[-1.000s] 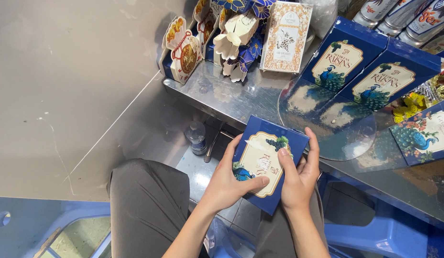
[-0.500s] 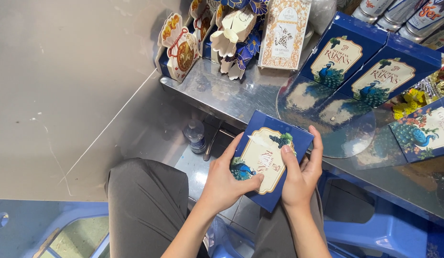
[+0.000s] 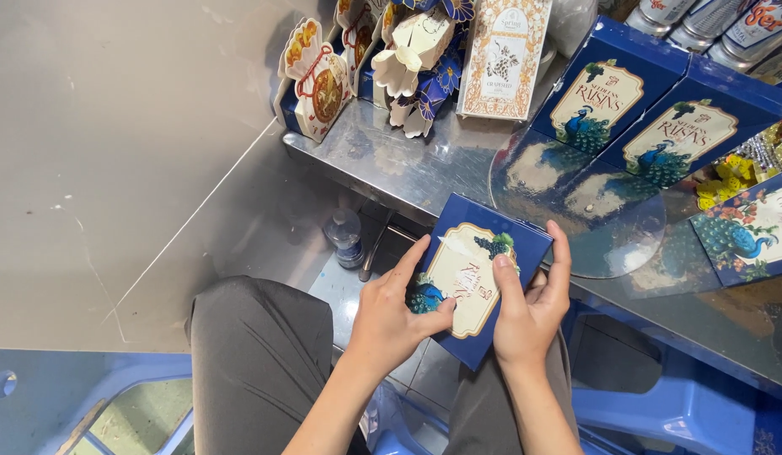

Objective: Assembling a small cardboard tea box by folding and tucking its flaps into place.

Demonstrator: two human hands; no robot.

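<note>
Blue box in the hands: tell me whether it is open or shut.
Shut, as far as it shows: the blue box has its front panel flat, no flap lifted, held between left hand and right hand.

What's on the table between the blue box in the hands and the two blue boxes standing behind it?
Only a clear round disc lying flat on the shiny table, as the head view shows. Both hands hold the box.

Blue box (image 3: 479,278): glossy printed cardboard. Table (image 3: 408,164): brushed steel, reflective, smudged. Round disc (image 3: 614,232): clear plastic. Stool (image 3: 660,404): smooth blue plastic. Trousers (image 3: 256,362): matt cloth.
</note>
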